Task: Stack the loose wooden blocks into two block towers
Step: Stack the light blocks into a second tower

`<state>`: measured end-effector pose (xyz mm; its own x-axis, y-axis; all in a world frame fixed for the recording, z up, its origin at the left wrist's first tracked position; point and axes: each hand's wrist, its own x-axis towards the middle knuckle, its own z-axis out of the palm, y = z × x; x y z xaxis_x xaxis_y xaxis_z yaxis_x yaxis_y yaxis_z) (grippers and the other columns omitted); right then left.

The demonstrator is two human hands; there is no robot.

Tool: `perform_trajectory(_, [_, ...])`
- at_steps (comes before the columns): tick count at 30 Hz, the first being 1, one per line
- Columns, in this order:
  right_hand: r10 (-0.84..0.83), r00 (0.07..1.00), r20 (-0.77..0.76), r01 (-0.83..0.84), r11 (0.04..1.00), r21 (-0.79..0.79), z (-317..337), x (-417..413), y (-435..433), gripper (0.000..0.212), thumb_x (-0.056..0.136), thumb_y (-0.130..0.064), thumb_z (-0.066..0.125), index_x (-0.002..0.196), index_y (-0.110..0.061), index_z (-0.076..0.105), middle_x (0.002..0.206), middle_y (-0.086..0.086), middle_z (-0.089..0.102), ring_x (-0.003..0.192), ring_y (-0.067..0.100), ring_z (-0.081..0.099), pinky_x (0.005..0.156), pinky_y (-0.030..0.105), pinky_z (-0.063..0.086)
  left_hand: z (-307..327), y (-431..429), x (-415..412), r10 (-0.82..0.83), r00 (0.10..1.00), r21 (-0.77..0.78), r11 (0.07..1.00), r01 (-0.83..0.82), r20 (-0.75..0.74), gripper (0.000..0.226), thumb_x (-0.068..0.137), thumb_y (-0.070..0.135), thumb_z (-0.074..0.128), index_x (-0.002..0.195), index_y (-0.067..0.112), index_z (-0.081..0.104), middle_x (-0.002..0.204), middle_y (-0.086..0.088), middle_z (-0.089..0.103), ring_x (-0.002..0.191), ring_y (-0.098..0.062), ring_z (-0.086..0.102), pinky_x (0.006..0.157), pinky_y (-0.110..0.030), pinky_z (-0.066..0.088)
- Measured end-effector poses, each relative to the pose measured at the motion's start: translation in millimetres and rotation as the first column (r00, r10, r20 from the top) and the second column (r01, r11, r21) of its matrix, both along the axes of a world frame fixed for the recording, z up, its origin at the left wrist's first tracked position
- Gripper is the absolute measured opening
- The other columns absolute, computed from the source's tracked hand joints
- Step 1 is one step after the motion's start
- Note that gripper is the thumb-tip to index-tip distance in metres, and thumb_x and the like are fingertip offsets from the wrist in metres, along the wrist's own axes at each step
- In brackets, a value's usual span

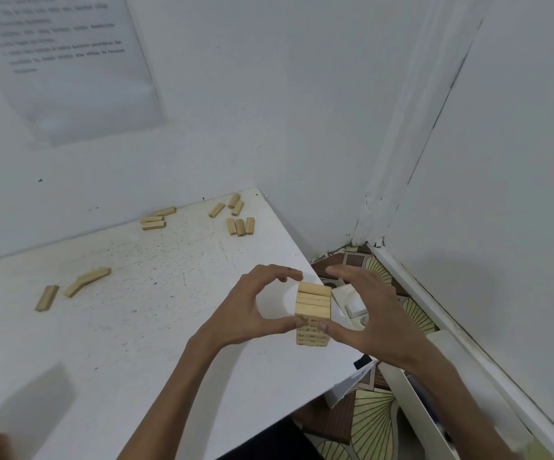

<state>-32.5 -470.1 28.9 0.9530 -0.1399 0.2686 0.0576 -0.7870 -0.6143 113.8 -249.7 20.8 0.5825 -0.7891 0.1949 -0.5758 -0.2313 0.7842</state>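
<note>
Around tower [313,305], curled left fingers [283,324], right fingers [335,331].

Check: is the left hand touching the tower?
Touching. The head view shows the thumb tip of the left hand pressed against the near face of the tower, with no gap between them.
</note>
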Motion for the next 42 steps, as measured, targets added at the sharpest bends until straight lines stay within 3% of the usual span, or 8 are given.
perform_trajectory(7, [0.008,1.000,-0.011,-0.008,1.000,-0.007,-4.5,-1.9,0.1,0.072,0.077,-0.070,0.066,0.137,-0.032,0.054,0.143,-0.026,0.046,0.137,-0.001,0.035,0.101,0.038,0.033,3.1,-0.8,-5.6,0.014,1.000,-0.020,1.000,-0.014,-0.005,0.059,0.078,0.047,0.083,0.131,0.034,0.062,0.134,0.015,0.062,0.126,-0.020,0.055,0.105,-0.051,0.044])
perform_trajectory(14, [0.004,1.000,-0.030,-0.005,1.000,-0.006,-9.5,-2.0,-2.2,0.069,0.080,-0.068,0.064,0.137,-0.032,0.054,0.142,-0.025,0.047,0.137,0.004,0.038,0.105,0.051,0.042,1.7,-0.8,-6.2,0.029,0.999,-0.002,1.000,-0.029,-0.024,0.057,0.079,0.051,0.081,0.130,0.035,0.060,0.134,0.016,0.061,0.126,-0.018,0.055,0.107,-0.052,0.042])
perform_trajectory(21, [-0.009,1.000,-0.025,0.009,1.000,-0.011,-6.9,-3.5,-1.5,0.074,0.078,-0.071,0.062,0.139,-0.028,0.055,0.143,-0.024,0.047,0.138,-0.004,0.032,0.103,0.036,0.029,1.0,-0.2,-5.1,0.040,0.999,0.002,0.999,-0.039,-0.030,0.058,0.079,0.052,0.081,0.132,0.039,0.060,0.136,0.017,0.061,0.128,-0.017,0.055,0.108,-0.051,0.042])
perform_trajectory(25, [-0.002,1.000,-0.017,0.001,1.000,-0.030,-7.6,-3.0,-2.0,0.070,0.080,-0.069,0.061,0.137,-0.028,0.058,0.143,-0.023,0.048,0.138,-0.002,0.034,0.103,0.032,0.028,-1.9,0.8,-5.9,0.041,0.999,0.006,0.999,-0.041,-0.030,0.056,0.080,0.051,0.081,0.131,0.040,0.061,0.136,0.021,0.061,0.128,-0.014,0.056,0.108,-0.049,0.043])
perform_trajectory(33, [-0.004,0.999,-0.040,0.002,0.999,-0.034,-8.2,-3.9,-1.7,0.069,0.081,-0.068,0.060,0.138,-0.030,0.056,0.143,-0.025,0.047,0.137,0.001,0.034,0.103,0.036,0.031,-3.8,-1.1,-6.2,0.045,0.998,-0.041,0.998,-0.047,-0.048,0.050,0.081,0.047,0.082,0.127,0.041,0.063,0.130,0.017,0.066,0.125,-0.018,0.059,0.105,-0.051,0.046])
perform_trajectory(38, [-0.012,0.999,-0.045,0.010,0.999,-0.043,-6.9,-2.8,0.0,0.070,0.081,-0.069,0.058,0.138,-0.029,0.056,0.142,-0.023,0.048,0.137,-0.003,0.032,0.101,0.029,0.028,-4.1,-2.6,-5.5,0.039,0.998,-0.033,0.999,-0.041,-0.056,0.050,0.080,0.046,0.083,0.126,0.039,0.065,0.129,0.018,0.066,0.124,-0.018,0.059,0.105,-0.052,0.046])
perform_trajectory(42, [-0.007,0.998,-0.060,0.004,0.999,-0.037,-6.7,-2.8,0.8,0.069,0.082,-0.067,0.060,0.139,-0.029,0.055,0.143,-0.021,0.049,0.137,0.001,0.036,0.107,0.042,0.039,-5.5,-2.2,-5.5,0.042,0.996,-0.031,0.999,-0.045,-0.077,0.050,0.079,0.042,0.086,0.124,0.039,0.065,0.128,0.018,0.066,0.124,-0.018,0.059,0.106,-0.050,0.046])
